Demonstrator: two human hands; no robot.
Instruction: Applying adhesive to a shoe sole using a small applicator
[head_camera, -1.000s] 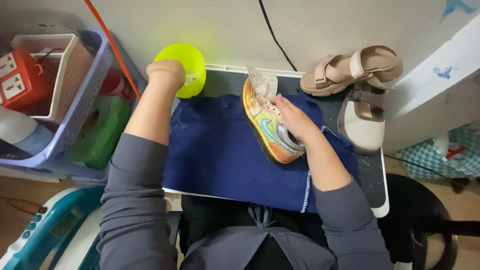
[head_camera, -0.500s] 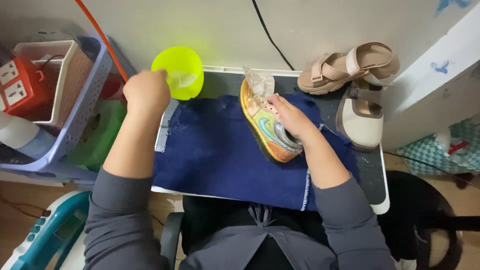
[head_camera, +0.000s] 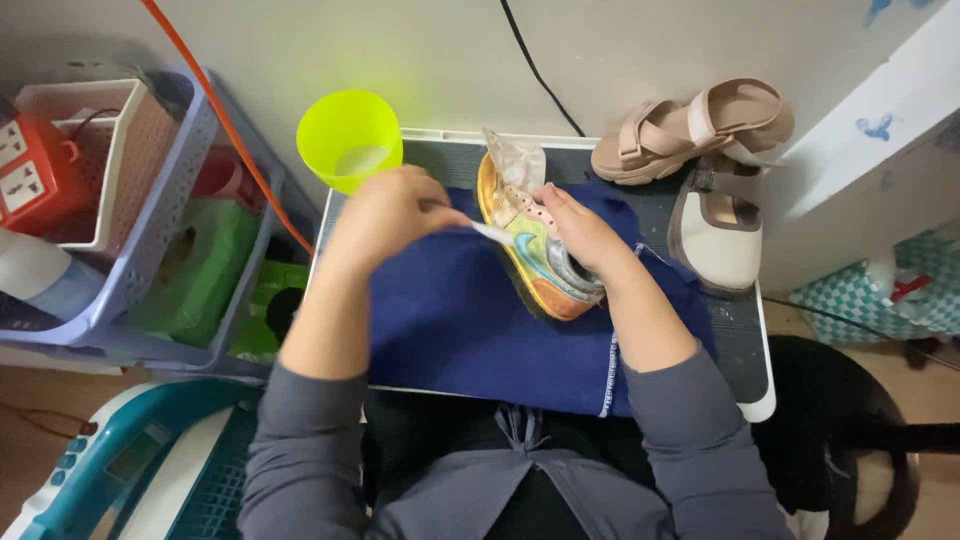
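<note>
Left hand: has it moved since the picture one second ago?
Yes. The left hand has come away from the yellow-green cup, toward the colourful shoe held by the right hand on the blue cloth.

A lime-green plastic cup (head_camera: 350, 135) stands at the far left corner of a small tabletop (head_camera: 745, 345), against a pale wall. Two beige strapped sandals (head_camera: 700, 125) rest at the tabletop's right end, one lying on its side above the other (head_camera: 720, 225). To the left, a lavender plastic basket rack (head_camera: 165, 195) holds a white basket (head_camera: 100, 160), a red power strip (head_camera: 30, 170) and green packets (head_camera: 200, 270). An orange cord (head_camera: 235, 135) and a black cable (head_camera: 540, 70) run down the wall. A teal and white appliance (head_camera: 120, 465) sits at lower left.
</note>
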